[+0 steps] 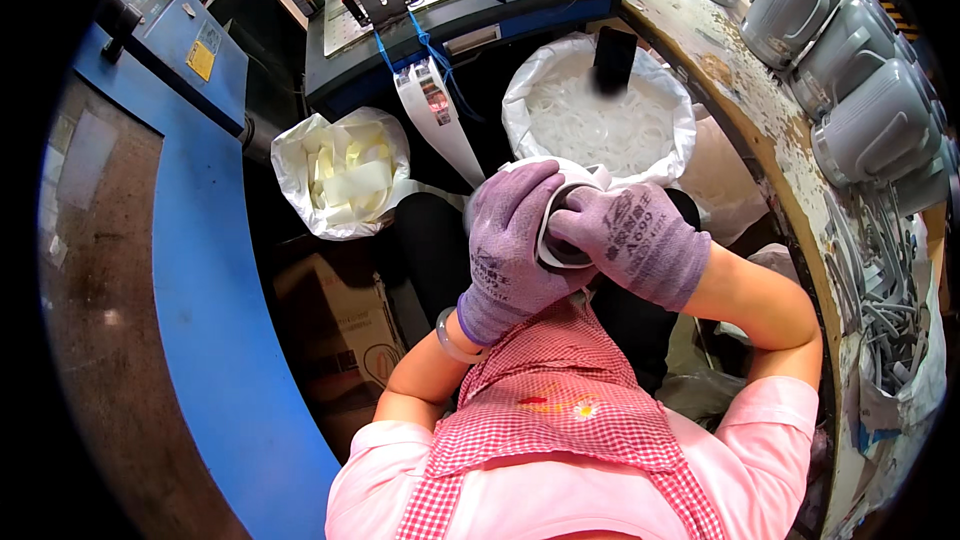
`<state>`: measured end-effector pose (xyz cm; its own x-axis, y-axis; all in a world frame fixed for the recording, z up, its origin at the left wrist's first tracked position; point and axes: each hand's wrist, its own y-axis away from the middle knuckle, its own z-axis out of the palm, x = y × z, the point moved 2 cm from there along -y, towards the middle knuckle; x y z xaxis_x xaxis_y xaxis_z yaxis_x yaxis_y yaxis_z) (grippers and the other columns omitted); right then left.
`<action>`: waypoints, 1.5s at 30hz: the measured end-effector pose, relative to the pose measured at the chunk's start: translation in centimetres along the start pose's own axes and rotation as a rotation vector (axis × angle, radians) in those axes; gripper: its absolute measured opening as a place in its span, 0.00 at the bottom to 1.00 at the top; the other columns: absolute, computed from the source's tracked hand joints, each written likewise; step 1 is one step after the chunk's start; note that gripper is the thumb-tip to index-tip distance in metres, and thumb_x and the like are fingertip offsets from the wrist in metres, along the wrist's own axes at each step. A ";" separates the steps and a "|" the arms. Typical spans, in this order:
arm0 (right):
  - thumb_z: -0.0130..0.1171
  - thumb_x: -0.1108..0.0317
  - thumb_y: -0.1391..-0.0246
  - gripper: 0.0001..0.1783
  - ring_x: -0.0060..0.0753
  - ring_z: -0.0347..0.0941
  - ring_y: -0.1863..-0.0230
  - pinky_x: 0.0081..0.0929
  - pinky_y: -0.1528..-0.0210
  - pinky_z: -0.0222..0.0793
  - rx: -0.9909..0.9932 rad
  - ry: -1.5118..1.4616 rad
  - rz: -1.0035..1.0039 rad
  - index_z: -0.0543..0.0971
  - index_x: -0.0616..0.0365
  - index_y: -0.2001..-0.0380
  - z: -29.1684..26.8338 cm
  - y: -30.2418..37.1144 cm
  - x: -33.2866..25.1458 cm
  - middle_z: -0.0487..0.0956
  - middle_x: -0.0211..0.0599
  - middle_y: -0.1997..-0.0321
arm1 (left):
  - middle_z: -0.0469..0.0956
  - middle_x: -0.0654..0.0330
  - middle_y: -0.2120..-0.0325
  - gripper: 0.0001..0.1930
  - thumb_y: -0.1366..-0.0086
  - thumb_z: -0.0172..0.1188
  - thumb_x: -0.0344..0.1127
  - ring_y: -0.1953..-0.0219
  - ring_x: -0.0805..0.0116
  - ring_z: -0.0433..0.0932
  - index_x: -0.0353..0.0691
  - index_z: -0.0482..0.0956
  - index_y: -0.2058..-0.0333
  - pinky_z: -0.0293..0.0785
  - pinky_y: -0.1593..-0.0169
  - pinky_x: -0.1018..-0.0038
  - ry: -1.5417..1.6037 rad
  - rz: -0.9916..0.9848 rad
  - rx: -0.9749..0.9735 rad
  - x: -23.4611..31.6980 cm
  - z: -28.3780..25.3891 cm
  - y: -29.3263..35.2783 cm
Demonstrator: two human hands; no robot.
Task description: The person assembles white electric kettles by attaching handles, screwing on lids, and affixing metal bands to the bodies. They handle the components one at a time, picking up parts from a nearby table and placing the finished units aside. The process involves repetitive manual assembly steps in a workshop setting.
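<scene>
Between my knees I hold a hollow, round grey-and-white piece [562,258] with its opening toward me; the gloves cover most of it, so its kind is unclear. My left hand [510,240], in a purple knit glove, is closed around its left side. My right hand [630,238], gloved the same way, grips the rim from the right, its fingertips hidden inside the opening. Just beyond my left hand, a white strip with printed labels [437,105] hangs from the desk down toward the piece.
A white-lined bin [684,130] of translucent rings stands ahead, with a dark phone-like object [613,60] over it. A smaller lined bin [288,152] holds pale strips. Grey jugs [870,125] and grey plastic scraps [885,320] line the right bench. A blue machine [205,270] flanks my left.
</scene>
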<state>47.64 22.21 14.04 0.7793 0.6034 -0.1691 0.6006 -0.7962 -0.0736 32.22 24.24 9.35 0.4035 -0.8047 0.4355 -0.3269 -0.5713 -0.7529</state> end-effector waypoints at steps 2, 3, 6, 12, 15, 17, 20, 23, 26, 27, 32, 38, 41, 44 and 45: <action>0.58 0.63 0.43 0.09 0.42 0.84 0.63 0.39 0.64 0.79 -0.067 0.119 0.031 0.77 0.49 0.59 0.0 -0.2 -0.3 0.81 0.38 0.60 | 0.79 0.50 0.50 0.38 0.62 0.80 0.47 0.48 0.49 0.78 0.36 0.79 0.51 0.70 0.40 0.54 0.012 -0.034 -0.023 0.2 -0.4 -0.3; 0.56 0.66 0.44 0.07 0.43 0.83 0.65 0.35 0.65 0.79 0.019 0.095 -0.004 0.78 0.49 0.61 -0.1 0.1 -0.2 0.81 0.35 0.60 | 0.79 0.50 0.50 0.38 0.62 0.80 0.47 0.48 0.49 0.78 0.36 0.79 0.51 0.70 0.40 0.54 0.011 -0.031 -0.020 0.2 -0.6 -0.3; 0.57 0.66 0.44 0.09 0.41 0.83 0.65 0.36 0.65 0.79 0.122 -0.042 -0.076 0.78 0.48 0.59 0.0 0.4 0.2 0.81 0.35 0.62 | 0.78 0.50 0.49 0.38 0.61 0.80 0.48 0.47 0.49 0.77 0.35 0.79 0.51 0.69 0.39 0.53 0.013 0.014 -0.002 0.3 -0.8 -0.5; 0.62 0.63 0.45 0.13 0.41 0.82 0.68 0.34 0.68 0.76 -0.102 -0.097 -0.132 0.78 0.50 0.56 -2.0 1.4 -1.1 0.82 0.33 0.69 | 0.78 0.49 0.48 0.39 0.57 0.77 0.52 0.45 0.48 0.77 0.34 0.78 0.50 0.67 0.38 0.50 0.013 0.060 -0.081 0.4 -2.1 0.2; 0.59 0.57 0.40 0.11 0.39 0.82 0.71 0.35 0.74 0.74 0.098 -0.183 -0.212 0.76 0.52 0.64 -2.5 2.1 -2.0 0.81 0.34 0.73 | 0.77 0.48 0.47 0.35 0.50 0.72 0.53 0.45 0.48 0.77 0.33 0.78 0.50 0.67 0.38 0.50 -0.001 0.068 -0.057 0.5 -2.6 0.2; 0.61 0.56 0.42 0.11 0.38 0.82 0.72 0.34 0.73 0.74 0.238 -0.237 -0.257 0.78 0.52 0.64 -2.6 2.2 -2.1 0.82 0.32 0.73 | 0.77 0.48 0.47 0.34 0.50 0.72 0.53 0.45 0.48 0.77 0.33 0.78 0.50 0.68 0.38 0.50 0.002 0.070 -0.038 0.8 -2.9 -0.1; 0.69 0.60 0.48 0.13 0.38 0.81 0.66 0.32 0.68 0.75 0.373 -0.356 -0.274 0.82 0.53 0.62 -2.5 2.1 -2.0 0.82 0.35 0.68 | 0.77 0.49 0.48 0.35 0.54 0.76 0.50 0.46 0.48 0.77 0.34 0.78 0.50 0.69 0.39 0.52 0.018 0.055 -0.027 0.5 -3.3 -0.2; 0.72 0.67 0.50 0.20 0.40 0.80 0.59 0.31 0.59 0.76 0.559 -0.530 -0.241 0.81 0.56 0.54 -2.5 1.3 -0.2 0.80 0.42 0.58 | 0.77 0.50 0.49 0.39 0.60 0.82 0.47 0.47 0.48 0.77 0.36 0.78 0.49 0.71 0.40 0.54 0.042 0.033 -0.011 0.0 -4.0 -0.4; 0.70 0.66 0.49 0.19 0.38 0.79 0.62 0.33 0.58 0.75 0.418 -0.842 0.155 0.79 0.57 0.55 -0.9 0.6 1.3 0.79 0.42 0.63 | 0.76 0.49 0.48 0.40 0.61 0.83 0.44 0.46 0.48 0.77 0.35 0.77 0.48 0.73 0.42 0.57 0.023 0.115 -0.015 1.3 -3.9 -1.3; 0.70 0.65 0.49 0.17 0.39 0.78 0.63 0.31 0.58 0.74 0.441 -0.717 0.138 0.78 0.58 0.58 -0.7 0.0 1.0 0.79 0.42 0.64 | 0.76 0.49 0.48 0.40 0.61 0.83 0.44 0.47 0.49 0.77 0.35 0.77 0.48 0.73 0.42 0.57 0.016 0.106 -0.025 1.1 -3.8 -1.2; 0.67 0.67 0.46 0.19 0.35 0.79 0.60 0.32 0.54 0.74 0.329 -0.930 0.153 0.77 0.60 0.51 0.0 -0.6 1.7 0.80 0.39 0.57 | 0.76 0.49 0.48 0.40 0.61 0.83 0.44 0.48 0.49 0.77 0.36 0.77 0.49 0.72 0.43 0.57 -0.028 0.096 -0.022 0.8 -3.7 -0.8; 0.44 0.50 0.27 0.29 0.35 0.69 0.35 0.34 0.32 0.61 0.785 -1.337 0.246 0.68 0.60 0.35 2.3 3.2 8.7 0.73 0.42 0.36 | 0.73 0.49 0.46 0.49 0.68 0.84 0.54 0.42 0.52 0.72 0.34 0.75 0.47 0.69 0.38 0.59 -0.110 -0.003 0.137 0.0 -9.1 -0.5; 0.36 0.39 0.28 0.38 0.37 0.60 0.27 0.38 0.27 0.55 0.888 -1.350 0.657 0.62 0.60 0.31 10.5 5.4 13.3 0.64 0.42 0.28 | 0.68 0.48 0.42 0.57 0.63 0.83 0.51 0.40 0.53 0.70 0.38 0.61 0.37 0.68 0.37 0.58 0.116 0.077 0.307 -1.4 -9.8 1.0; 0.31 0.34 0.29 0.42 0.39 0.60 0.28 0.40 0.26 0.54 1.042 -1.699 0.408 0.63 0.60 0.32 9.5 3.8 13.9 0.65 0.42 0.28 | 0.61 0.43 0.34 0.62 0.62 0.82 0.41 0.34 0.49 0.66 0.35 0.53 0.31 0.62 0.32 0.57 0.245 -0.010 0.073 -4.5 -8.0 3.0; 0.32 0.34 0.29 0.41 0.39 0.65 0.32 0.40 0.29 0.59 1.101 -1.705 0.468 0.65 0.60 0.34 8.6 3.7 15.0 0.70 0.43 0.33 | 0.60 0.43 0.33 0.65 0.62 0.83 0.40 0.33 0.50 0.65 0.34 0.49 0.29 0.60 0.31 0.57 0.291 -0.160 -0.002 -5.4 -7.0 4.8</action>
<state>59.97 27.96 2.77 -0.4861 0.2740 -0.8298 -0.3832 -0.9202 -0.0794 22.51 24.76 6.84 0.1887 -0.7168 0.6713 -0.2809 -0.6944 -0.6625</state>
